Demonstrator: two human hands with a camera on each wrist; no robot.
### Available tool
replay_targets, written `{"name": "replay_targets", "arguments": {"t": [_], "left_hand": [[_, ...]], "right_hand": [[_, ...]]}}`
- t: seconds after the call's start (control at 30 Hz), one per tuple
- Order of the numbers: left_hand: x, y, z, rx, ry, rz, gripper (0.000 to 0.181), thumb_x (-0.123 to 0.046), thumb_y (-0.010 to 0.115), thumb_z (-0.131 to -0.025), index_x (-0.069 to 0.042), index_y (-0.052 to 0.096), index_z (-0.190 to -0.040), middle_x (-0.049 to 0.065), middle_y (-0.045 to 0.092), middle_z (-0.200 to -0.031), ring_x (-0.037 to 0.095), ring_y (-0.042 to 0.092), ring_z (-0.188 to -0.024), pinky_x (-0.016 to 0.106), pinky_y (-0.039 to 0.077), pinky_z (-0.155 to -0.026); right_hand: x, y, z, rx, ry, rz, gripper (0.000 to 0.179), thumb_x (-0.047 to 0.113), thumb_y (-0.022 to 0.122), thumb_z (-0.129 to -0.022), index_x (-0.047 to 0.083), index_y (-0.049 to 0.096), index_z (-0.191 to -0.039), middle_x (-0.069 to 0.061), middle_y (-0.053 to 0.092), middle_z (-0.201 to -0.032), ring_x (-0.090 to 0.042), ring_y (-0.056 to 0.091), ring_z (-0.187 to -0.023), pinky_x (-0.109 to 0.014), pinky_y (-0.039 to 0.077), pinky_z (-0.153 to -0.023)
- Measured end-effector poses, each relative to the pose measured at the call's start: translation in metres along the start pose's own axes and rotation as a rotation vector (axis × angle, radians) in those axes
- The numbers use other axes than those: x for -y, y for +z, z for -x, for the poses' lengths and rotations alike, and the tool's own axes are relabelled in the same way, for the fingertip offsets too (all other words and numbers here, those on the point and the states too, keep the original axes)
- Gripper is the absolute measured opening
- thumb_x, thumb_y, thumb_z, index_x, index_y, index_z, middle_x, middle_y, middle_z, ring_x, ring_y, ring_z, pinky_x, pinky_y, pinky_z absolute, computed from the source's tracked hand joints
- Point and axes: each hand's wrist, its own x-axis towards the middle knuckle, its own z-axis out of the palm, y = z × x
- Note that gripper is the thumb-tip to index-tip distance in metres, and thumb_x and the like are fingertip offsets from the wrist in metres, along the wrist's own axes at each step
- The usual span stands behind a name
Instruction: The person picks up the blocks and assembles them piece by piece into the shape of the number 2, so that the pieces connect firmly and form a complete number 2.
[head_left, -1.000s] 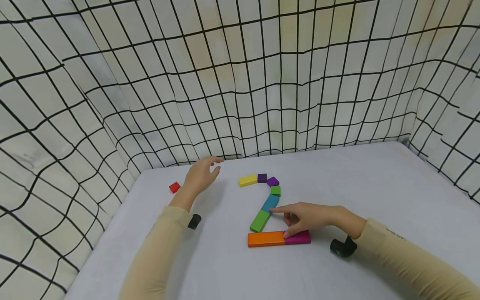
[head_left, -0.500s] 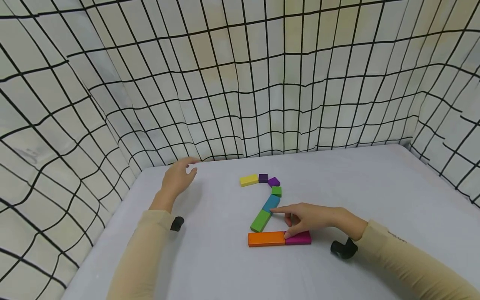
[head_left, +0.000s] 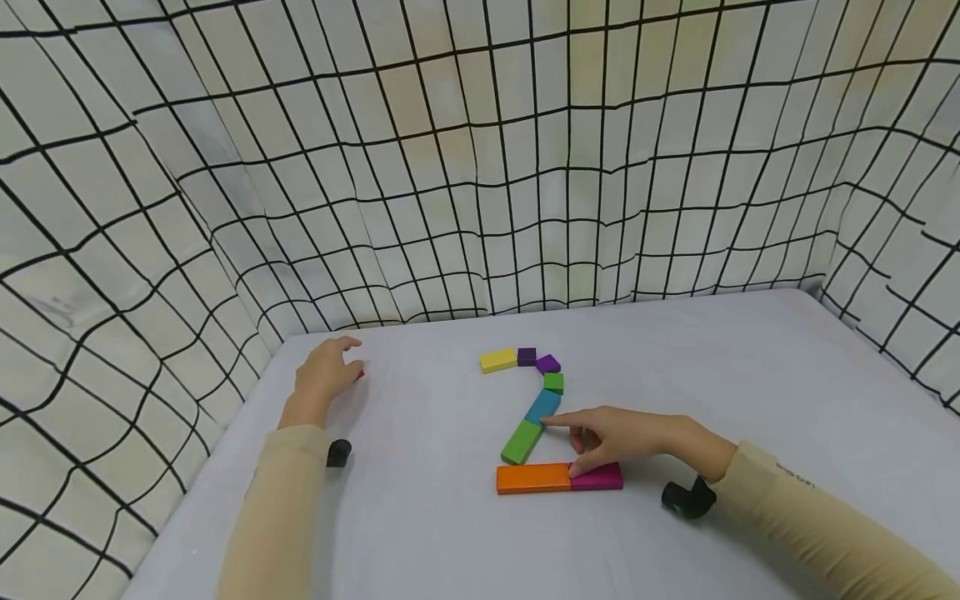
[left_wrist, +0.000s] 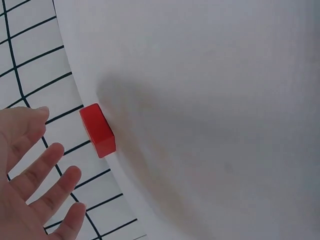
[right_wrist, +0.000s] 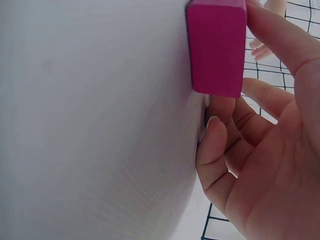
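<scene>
At the left of the head view my left hand (head_left: pixel 318 377) hovers by a red block (left_wrist: pixel 98 129), fingers spread and apart from it in the left wrist view. My right hand (head_left: pixel 618 431) rests at the block row: its index finger touches near where the blue block (head_left: pixel 543 406) meets the long green block (head_left: pixel 521 442). Its thumb lies on the magenta block (head_left: pixel 603 476), beside the orange block (head_left: pixel 532 478); the remaining fingers bend under the palm. Farther up the curved row are a small green block (head_left: pixel 553 382), a purple block (head_left: pixel 548 363), a dark purple block (head_left: pixel 527 357) and a yellow block (head_left: pixel 498 360).
A white cloth-covered table (head_left: pixel 420 533) bears all the blocks. Black netting (head_left: pixel 465 183) over pale sheeting rises along its back and sides. Each wrist carries a small black camera, such as the black camera (head_left: pixel 688 497) by the right sleeve.
My left hand has moved left and somewhat down to the red block, which it now mostly covers in the head view. My right hand stays in place, and the row is unchanged.
</scene>
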Motion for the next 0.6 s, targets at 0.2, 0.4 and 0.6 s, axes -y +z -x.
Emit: {"name": "replay_targets", "arguments": {"t": [0.2, 0.4, 0.6], "left_hand": [[0.012, 0.002, -0.004, 0.073, -0.07, 0.084, 0.058, -0.022, 0.061, -0.099, 0.0, 0.043, -0.149, 0.028, 0.045, -0.148, 0.05, 0.042, -0.134, 0.074, 0.033, -0.099], [0.019, 0.004, -0.005, 0.114, -0.11, 0.129, 0.061, -0.021, 0.066, -0.097, 0.001, 0.043, -0.149, 0.03, 0.043, -0.148, 0.051, 0.036, -0.136, 0.077, 0.024, -0.102], [0.019, 0.008, -0.003, 0.116, -0.167, 0.134, 0.055, -0.016, 0.063, -0.096, 0.004, 0.048, -0.145, 0.032, 0.047, -0.145, 0.052, 0.039, -0.131, 0.076, 0.021, -0.103]], "right_hand": [[-0.001, -0.001, 0.002, -0.006, -0.008, -0.002, 0.074, 0.027, 0.079, -0.092, 0.01, 0.045, -0.155, 0.006, 0.055, -0.086, -0.009, 0.05, -0.074, -0.023, 0.04, -0.066], [-0.001, 0.0, 0.002, 0.0, -0.008, -0.011, 0.074, 0.026, 0.079, -0.092, 0.01, 0.044, -0.156, 0.006, 0.055, -0.086, -0.009, 0.051, -0.076, -0.023, 0.042, -0.068], [-0.001, 0.001, 0.0, -0.002, 0.005, 0.001, 0.075, 0.027, 0.079, -0.092, 0.012, 0.044, -0.156, 0.006, 0.055, -0.087, -0.009, 0.051, -0.077, -0.023, 0.042, -0.068]]}}
